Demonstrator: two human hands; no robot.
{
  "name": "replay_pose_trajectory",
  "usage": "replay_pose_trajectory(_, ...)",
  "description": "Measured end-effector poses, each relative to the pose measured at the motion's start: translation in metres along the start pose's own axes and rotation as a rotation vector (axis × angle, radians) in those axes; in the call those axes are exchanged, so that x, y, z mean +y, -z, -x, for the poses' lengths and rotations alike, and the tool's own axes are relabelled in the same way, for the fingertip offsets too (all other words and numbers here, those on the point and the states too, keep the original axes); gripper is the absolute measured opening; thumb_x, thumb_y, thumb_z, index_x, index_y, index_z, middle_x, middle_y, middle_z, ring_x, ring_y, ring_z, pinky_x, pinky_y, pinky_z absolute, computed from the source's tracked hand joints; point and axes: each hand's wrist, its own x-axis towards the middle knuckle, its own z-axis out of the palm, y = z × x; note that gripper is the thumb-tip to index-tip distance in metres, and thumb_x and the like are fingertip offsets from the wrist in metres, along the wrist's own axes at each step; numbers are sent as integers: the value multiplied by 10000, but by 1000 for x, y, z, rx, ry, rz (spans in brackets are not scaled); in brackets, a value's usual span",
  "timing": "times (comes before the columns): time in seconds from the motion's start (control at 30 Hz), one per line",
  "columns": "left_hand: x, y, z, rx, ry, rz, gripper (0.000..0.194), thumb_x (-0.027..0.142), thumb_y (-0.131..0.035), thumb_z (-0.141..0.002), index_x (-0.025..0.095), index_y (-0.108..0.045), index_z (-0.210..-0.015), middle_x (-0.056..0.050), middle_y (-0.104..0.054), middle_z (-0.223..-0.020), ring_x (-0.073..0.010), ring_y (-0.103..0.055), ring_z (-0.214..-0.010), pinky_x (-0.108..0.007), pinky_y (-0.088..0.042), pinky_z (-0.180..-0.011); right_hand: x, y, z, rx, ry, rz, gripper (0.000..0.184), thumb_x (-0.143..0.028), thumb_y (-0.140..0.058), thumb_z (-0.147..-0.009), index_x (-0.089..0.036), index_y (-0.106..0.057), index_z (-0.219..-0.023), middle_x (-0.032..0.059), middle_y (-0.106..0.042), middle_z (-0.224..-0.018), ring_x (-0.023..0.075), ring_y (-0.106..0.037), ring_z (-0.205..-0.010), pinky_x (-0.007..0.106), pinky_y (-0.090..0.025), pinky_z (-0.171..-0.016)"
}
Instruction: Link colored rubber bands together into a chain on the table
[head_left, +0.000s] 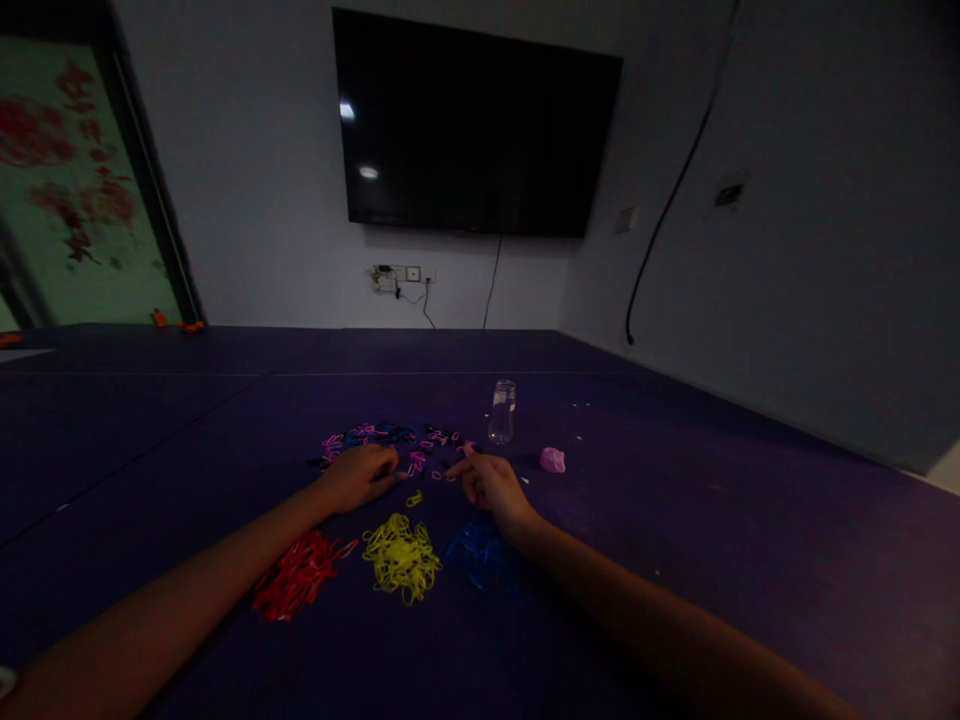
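Observation:
On the dark purple tabletop, my left hand (358,478) rests with its fingers curled beside a scattered heap of small pink, blue and black rubber bands (367,432). A speck of blue shows at its fingertips, too small to name. My right hand (491,485) faces it across a narrow gap, its finger and thumb apart over a few loose pink bands (437,476). Closer to me lie a red rubber band pile (296,577), a yellow rubber band pile (402,558) and a blue rubber band pile (480,552), the last partly in shadow near my right wrist.
A clear glass jar (502,415) stands upright just beyond my right hand. To its right sits a crumpled pink lump (553,460). Tiny white scraps (580,437) dot the table. A wall-mounted television (480,125) and a hanging cable (667,215) are behind.

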Motion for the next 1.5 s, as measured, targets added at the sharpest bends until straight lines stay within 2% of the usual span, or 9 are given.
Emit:
replay_pose_trajectory(0.23, 0, -1, 0, 23, -10, 8, 375, 488, -419, -893, 184, -476, -679, 8, -506, -601, -124, -469, -555, -237, -279, -508, -2, -8, 9, -167, 27, 77, 627, -681, -430, -781, -126, -704, -681, -70, -361, -333, 46, -243, -320, 204, -161, -373)
replay_pose_trajectory(0.53, 0, -1, 1, 18, 5, -3, 350, 473, -416, -894, 193, -468, -689, 5, -506, -618, -145, -469, -593, -249, -288, -539, 3, -8, 7, -185, 93, 130, 596, -656, -463, -789, -126, -715, -685, -70, -363, -345, 52, -269, -339, 216, -198, -404)
replay_pose_trajectory(0.73, 0, 0, 0, -22, 22, 5, 350, 472, -425, -889, 192, -465, -683, -6, -513, -633, -155, -467, -597, -259, -275, -543, 2, -8, 8, -190, 87, 162, 612, -661, -450, -791, -122, -720, -684, -64, -364, -350, 55, -271, -346, 223, -210, -413)
replay_pose_trajectory(1.07, 0, -1, 0, -19, 12, -16, 333, 455, -421, -894, 191, -465, -697, 6, -503, -624, -143, -456, -592, -249, -269, -541, 0, -8, 8, -186, 99, 178, 597, -657, -460, -779, -126, -701, -651, -63, -377, -349, 54, -300, -354, 216, -240, -427)
replay_pose_trajectory(1.33, 0, 0, -2, -43, 24, -26, 309, 431, -432, -886, 192, -465, -693, 1, -511, -631, -150, -462, -599, -252, -270, -546, 5, -8, 9, -271, 139, 289, 558, -603, -444, -835, -131, -717, -716, -60, -395, -388, 60, -321, -371, 210, -226, -418)
replay_pose_trajectory(1.5, -1, -2, -1, -22, 20, -26, 307, 431, -434, -885, 192, -465, -694, 6, -507, -625, -149, -468, -601, -252, -278, -548, 5, -9, 12, -348, 200, 442, 514, -549, -448, -877, -130, -732, -784, -44, -445, -453, 69, -376, -422, 209, -265, -452)
